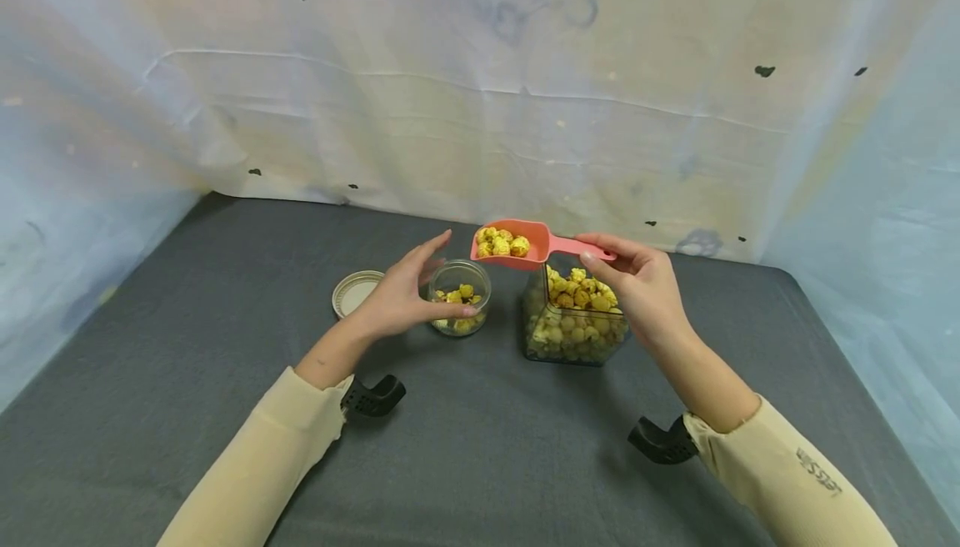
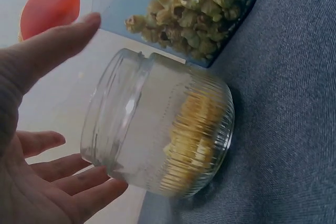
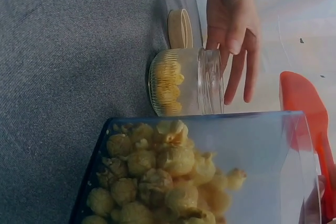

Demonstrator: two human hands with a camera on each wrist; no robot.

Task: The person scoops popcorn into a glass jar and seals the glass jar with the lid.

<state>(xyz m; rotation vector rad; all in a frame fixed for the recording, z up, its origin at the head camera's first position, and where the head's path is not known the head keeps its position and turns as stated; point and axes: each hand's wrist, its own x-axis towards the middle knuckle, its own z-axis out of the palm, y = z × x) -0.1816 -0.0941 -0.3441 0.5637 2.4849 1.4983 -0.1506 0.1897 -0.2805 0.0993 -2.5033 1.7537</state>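
My right hand (image 1: 633,284) pinches the handle of a coral-red scoop (image 1: 536,240), which carries several yellow popcorn pieces (image 1: 498,243) in its bowl. The scoop is held level above the table, between a glass jar and a clear square container (image 1: 573,338) of popcorn. My left hand (image 1: 405,293) is spread around the near and left sides of the glass jar (image 2: 157,124), thumb apart from the fingers. The jar stands upright with popcorn (image 2: 191,140) in its lower part. In the left wrist view the fingertips lie right at the jar's rim.
A round lid (image 1: 356,293) lies on the dark grey table (image 1: 465,464), left of the jar and partly behind the left hand. A pale plastic sheet (image 1: 480,113) hangs behind the table. Black wrist mounts (image 1: 372,397) stick out from both sleeves.
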